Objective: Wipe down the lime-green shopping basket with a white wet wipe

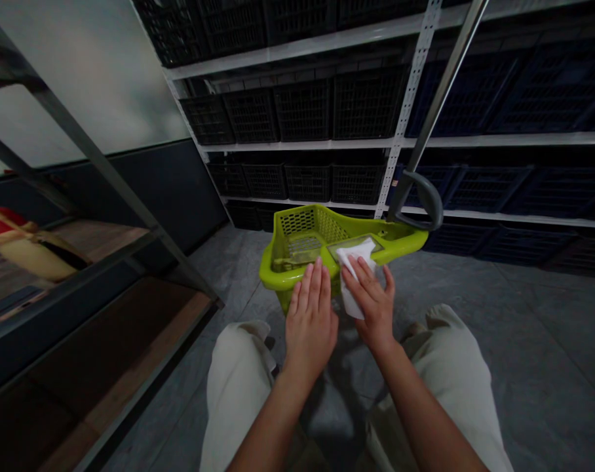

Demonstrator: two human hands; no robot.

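Observation:
A lime-green plastic basket with perforated walls stands on the floor in front of my knees. Its narrow right end carries a grey loop and an upright metal pole. My left hand lies against the near rim, fingers stretched out and close together, holding nothing. A folded white cloth, perhaps paper, is under my right hand, whose fingers press it against the clear panel on the basket's right side. The outer wall below the hands is partly hidden.
White metal shelving with black crates and dark blue crates rises behind the basket. At left is a metal-framed rack with wooden boards, bearing a red and cream item. Grey tiled floor surrounds my legs.

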